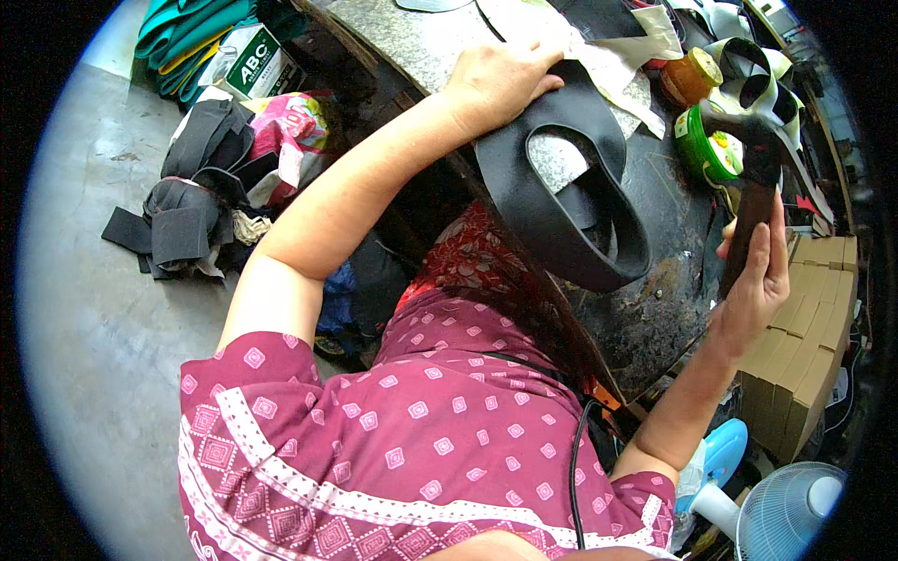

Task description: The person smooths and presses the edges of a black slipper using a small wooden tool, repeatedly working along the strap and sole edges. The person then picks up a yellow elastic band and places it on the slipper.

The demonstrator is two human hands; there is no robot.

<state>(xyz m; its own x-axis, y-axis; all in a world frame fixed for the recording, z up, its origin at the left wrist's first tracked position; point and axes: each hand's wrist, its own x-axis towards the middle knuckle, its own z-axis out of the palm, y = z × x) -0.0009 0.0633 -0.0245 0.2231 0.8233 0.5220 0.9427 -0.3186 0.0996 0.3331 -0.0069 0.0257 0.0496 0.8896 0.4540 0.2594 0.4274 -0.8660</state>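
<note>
A wide, smooth black band [524, 178], curled into loops, lies over the near edge of the worktable. My left hand [505, 82] grips its far end against a pale speckled slab [430, 47], thumb along the band; some fingertips are hard to see. On the right, my right hand [760, 266] is closed around the dark handle of a hammer [748, 215]. The hammer is raised upright with its head at the top, apart from the band.
Beyond the band stand a green round tub [706, 145] and an orange-brown jar [692, 77], beside curled pale strips [748, 65]. Stacked cardboard [800, 327] and a fan [790, 514] are at the right. Black scraps [192, 224] lie on the floor at left.
</note>
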